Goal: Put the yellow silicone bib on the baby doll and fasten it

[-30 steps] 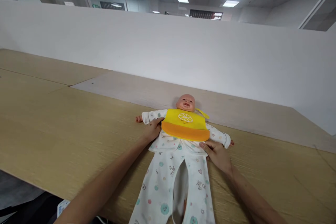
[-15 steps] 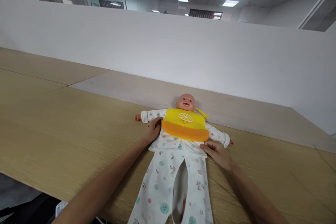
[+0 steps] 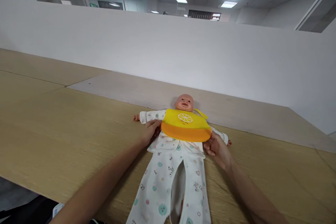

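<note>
R hand [image 3: 218, 148] has come up from the hem of the shirt [image 3: 165, 142] to the lower right corner of the bib [image 3: 185, 124] since a sec ago. Table [image 3: 78, 129] runs across the lower frame; on it, ctr to btm ctr, lies the doll [image 3: 184, 102], face-up, prob. so I can reach both sides. Bib's over its chest, mid-frame. My R thumb & fingers are curled in, seemingly pinching that corner, prob. to hold it flat. L hand [image 3: 151, 131], half-curled, is at the bib's left edge, prob. as a steady; can't tell if it's gripping. Yellow strap [image 3: 201, 113] sticks out right of the neck, looks unfastened.
</note>
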A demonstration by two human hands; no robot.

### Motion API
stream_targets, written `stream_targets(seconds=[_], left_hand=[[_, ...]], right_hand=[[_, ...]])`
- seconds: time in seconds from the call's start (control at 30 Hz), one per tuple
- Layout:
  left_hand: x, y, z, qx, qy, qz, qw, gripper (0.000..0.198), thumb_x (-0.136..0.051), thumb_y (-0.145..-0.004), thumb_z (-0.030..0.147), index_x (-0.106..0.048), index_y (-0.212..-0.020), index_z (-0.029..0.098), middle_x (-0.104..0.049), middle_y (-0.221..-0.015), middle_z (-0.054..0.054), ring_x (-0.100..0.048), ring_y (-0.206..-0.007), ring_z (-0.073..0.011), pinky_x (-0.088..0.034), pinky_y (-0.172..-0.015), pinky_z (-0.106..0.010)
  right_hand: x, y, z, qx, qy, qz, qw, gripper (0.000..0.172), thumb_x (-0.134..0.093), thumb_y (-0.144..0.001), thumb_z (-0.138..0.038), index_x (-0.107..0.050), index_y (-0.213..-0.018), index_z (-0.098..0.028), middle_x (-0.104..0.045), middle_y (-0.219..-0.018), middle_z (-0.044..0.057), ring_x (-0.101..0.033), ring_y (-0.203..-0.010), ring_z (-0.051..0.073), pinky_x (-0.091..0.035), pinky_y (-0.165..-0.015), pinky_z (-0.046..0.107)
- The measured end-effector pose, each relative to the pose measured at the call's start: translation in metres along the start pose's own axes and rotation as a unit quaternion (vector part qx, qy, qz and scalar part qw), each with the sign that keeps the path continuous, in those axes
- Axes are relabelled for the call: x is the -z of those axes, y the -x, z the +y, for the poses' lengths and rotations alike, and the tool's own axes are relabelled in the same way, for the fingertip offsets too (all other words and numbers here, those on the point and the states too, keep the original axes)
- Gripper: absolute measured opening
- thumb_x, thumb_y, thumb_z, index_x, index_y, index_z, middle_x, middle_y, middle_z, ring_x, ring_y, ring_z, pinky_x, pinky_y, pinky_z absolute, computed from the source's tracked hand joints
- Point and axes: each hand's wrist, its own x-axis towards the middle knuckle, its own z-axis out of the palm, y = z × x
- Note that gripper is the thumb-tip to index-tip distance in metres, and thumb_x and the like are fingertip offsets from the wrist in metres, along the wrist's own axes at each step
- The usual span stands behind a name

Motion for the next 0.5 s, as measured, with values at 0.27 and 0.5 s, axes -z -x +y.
stream_targets(seconds=[0.27,0.5], left_hand=[[0.001,-0.004,0.007,0.052,0.028,0.038,0.998,0.022,-0.061,-0.064,0.036,-0.053,-0.062,0.015,-0.048,-0.051,0.003,-0.041,-0.041,-0.0076,-0.026,-0.038,-0.02],[0.011,-0.015,0.013,0.028,-0.12,0.053,0.991,0.023,-0.052,-0.07,0.039,-0.06,-0.068,0.017,-0.048,-0.053,0.002,-0.042,-0.044,-0.0105,-0.029,-0.041,-0.023]], right_hand=[[-0.016,0.017,-0.002,-0.036,0.091,-0.072,0.993,0.035,-0.06,-0.072,-0.049,-0.048,-0.073,-0.015,-0.05,-0.059,-0.002,-0.036,-0.04,0.003,-0.014,-0.033,0.015],[-0.018,0.022,-0.009,-0.068,0.187,-0.089,0.976,0.036,-0.055,-0.075,-0.049,-0.048,-0.066,-0.015,-0.048,-0.052,-0.003,-0.031,-0.036,0.002,-0.01,-0.033,0.017]])
